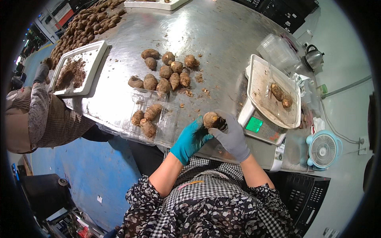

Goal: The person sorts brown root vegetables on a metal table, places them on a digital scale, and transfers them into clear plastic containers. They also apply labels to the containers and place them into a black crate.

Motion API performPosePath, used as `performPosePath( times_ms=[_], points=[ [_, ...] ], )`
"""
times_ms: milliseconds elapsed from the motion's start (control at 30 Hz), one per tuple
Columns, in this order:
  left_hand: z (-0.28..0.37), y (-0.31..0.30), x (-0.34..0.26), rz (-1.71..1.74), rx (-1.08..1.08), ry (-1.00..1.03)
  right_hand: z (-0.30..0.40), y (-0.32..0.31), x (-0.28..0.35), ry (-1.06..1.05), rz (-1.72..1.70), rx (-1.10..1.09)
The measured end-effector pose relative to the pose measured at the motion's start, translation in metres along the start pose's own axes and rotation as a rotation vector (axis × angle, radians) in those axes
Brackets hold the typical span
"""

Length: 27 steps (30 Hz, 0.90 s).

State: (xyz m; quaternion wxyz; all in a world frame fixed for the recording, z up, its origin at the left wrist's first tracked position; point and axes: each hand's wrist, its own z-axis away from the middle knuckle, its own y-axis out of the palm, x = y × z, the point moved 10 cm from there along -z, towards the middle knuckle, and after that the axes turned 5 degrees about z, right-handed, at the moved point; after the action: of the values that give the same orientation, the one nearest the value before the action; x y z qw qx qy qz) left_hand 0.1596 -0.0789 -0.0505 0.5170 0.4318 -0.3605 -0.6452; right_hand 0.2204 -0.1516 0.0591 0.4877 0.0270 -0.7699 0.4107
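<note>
My left hand (190,139), in a teal glove, and my right hand (233,137), in a grey glove, hold one brown taro corm (211,120) between them above the table's near edge. A dark part at the corm's right end is partly hidden by the grey fingers. Left of my hands, a clear plastic clamshell box (169,119) lies open with three taro corms (148,128) in it. Beyond the box, several taro corms (165,72) lie in a loose group. At my right, a digital scale (251,119) carries a white tray (258,86) with two corms (281,95) on clear plastic.
A white foam tray (96,64) of soil stands at the left near a large taro pile (89,26). There a co-worker's gloved hand (41,73) reaches over. Stacked clear boxes (278,50), a metal kettle (314,58) and a small blue fan (323,150) stand at the right.
</note>
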Motion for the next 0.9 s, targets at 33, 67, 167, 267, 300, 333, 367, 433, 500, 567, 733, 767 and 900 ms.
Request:
performPosePath(
  times_ms=[33, 67, 167, 267, 300, 333, 367, 433, 500, 567, 733, 767, 900],
  points=[
    [-0.003, -0.008, 0.008, 0.052, 0.016, -0.049, 0.004, 0.001, -0.007, 0.071, -0.064, 0.015],
    [-0.010, -0.023, 0.018, 0.104, 0.031, -0.097, 0.007, 0.003, -0.014, 0.140, -0.129, 0.032],
    [-0.012, -0.028, 0.032, 0.229, 0.076, -0.177, 0.014, 0.007, -0.032, 0.204, -0.258, 0.023],
    [-0.008, -0.022, 0.034, 0.292, 0.201, -0.209, 0.016, 0.007, -0.039, 0.207, -0.277, 0.003],
    [-0.004, -0.011, 0.032, 0.307, 0.258, -0.219, 0.015, 0.006, -0.040, 0.211, -0.268, -0.002],
    [-0.007, -0.017, 0.024, 0.160, 0.155, -0.099, 0.015, 0.003, -0.037, 0.214, -0.288, -0.016],
    [-0.007, -0.021, 0.015, 0.013, 0.052, 0.020, 0.014, -0.002, -0.032, 0.218, -0.309, -0.031],
    [0.008, 0.003, -0.008, -0.303, -0.059, 0.227, 0.017, -0.008, -0.031, 0.228, -0.362, -0.029],
    [0.024, 0.035, -0.025, -0.641, -0.074, 0.407, 0.022, -0.011, -0.033, 0.240, -0.431, 0.006],
    [0.025, 0.041, -0.020, -0.663, -0.022, 0.445, 0.025, -0.014, -0.032, 0.379, -0.471, 0.050],
    [0.025, 0.060, -0.016, -0.624, 0.103, 0.495, 0.028, -0.029, -0.025, 0.260, -0.434, 0.001],
    [0.021, 0.060, -0.011, -0.595, 0.120, 0.433, 0.030, -0.033, -0.024, 0.241, -0.388, -0.006],
    [0.016, 0.052, 0.003, -0.536, 0.117, 0.261, 0.039, -0.040, -0.021, 0.132, -0.309, -0.028]
  ],
)
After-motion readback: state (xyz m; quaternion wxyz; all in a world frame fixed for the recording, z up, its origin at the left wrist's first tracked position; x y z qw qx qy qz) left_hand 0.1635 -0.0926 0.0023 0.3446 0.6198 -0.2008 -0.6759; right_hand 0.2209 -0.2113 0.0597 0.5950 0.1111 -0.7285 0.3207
